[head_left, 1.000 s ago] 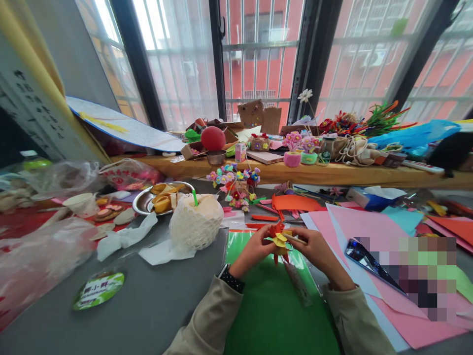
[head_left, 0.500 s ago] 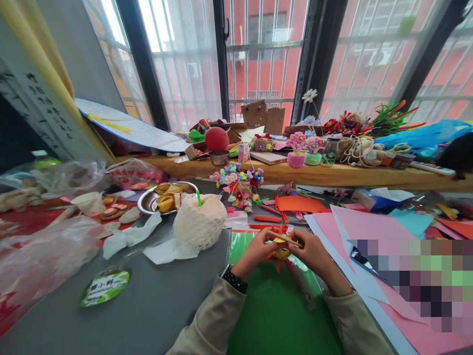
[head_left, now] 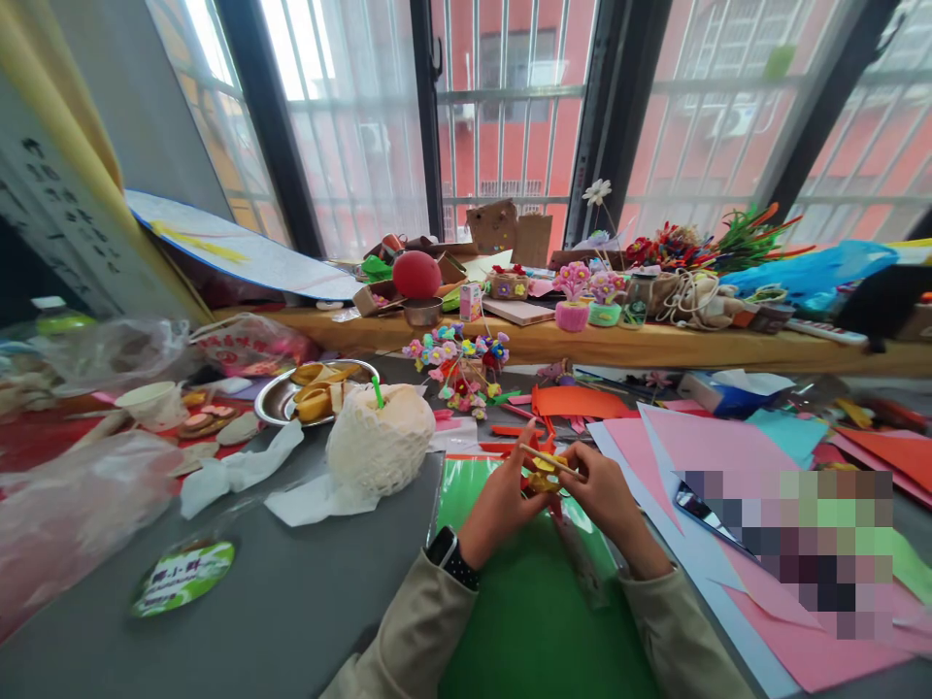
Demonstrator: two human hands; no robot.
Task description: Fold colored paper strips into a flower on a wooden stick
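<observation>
Over a green sheet, both hands meet at a small yellow and orange-red paper piece. My left hand is closed around its left side, thumb underneath and index finger raised; a dark watch sits on that wrist. My right hand pinches the right end of a thin wooden stick, which lies across the top of the yellow piece. Fingers partly hide the piece, so its exact shape cannot be made out. A clear ruler-like strip lies on the green sheet just below the hands.
A net-wrapped coconut with a green straw stands left, before a metal bowl. Pink paper sheets and a phone lie right. Behind are orange paper, craft flowers and a cluttered wooden ledge.
My left hand has turned, its index finger now raised and the watch showing. The stick and paper piece stay between the hands. The whole view has shifted slightly.
</observation>
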